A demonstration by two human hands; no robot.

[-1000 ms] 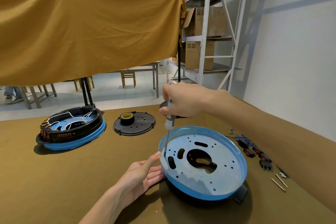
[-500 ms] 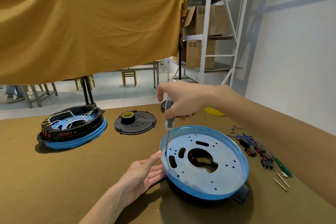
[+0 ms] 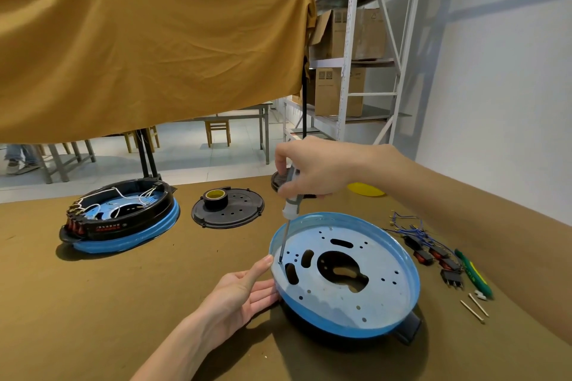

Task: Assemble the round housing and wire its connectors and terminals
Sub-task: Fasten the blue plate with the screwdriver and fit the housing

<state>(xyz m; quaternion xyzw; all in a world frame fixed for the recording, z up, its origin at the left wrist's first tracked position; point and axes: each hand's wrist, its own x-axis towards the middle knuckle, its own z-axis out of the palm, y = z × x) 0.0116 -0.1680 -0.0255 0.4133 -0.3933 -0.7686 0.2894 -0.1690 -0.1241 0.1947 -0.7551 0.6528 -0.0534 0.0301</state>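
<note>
A round blue housing [image 3: 383, 312] with a perforated metal plate lies in front of me on the brown table. My right hand [image 3: 312, 168] grips a screwdriver [image 3: 289, 216] upright, its tip set on the plate near the left rim. My left hand [image 3: 241, 294] rests with straight fingers against the housing's left side, thumb touching the rim. Blue wires with red and black connectors [image 3: 433, 254] lie to the right of the housing.
A second housing [image 3: 123, 219], wired and ringed in black, sits at the back left. A black round cover [image 3: 229, 210] carries a tape roll [image 3: 215, 196]. A green tool [image 3: 473, 274] and two thin sticks [image 3: 473, 308] lie at the right. A yellow disc [image 3: 366, 189] lies behind my forearm.
The view has shifted a little. My right hand's fingers have changed position on the screwdriver handle while the tip stays at the same spot. My left hand has not moved.
</note>
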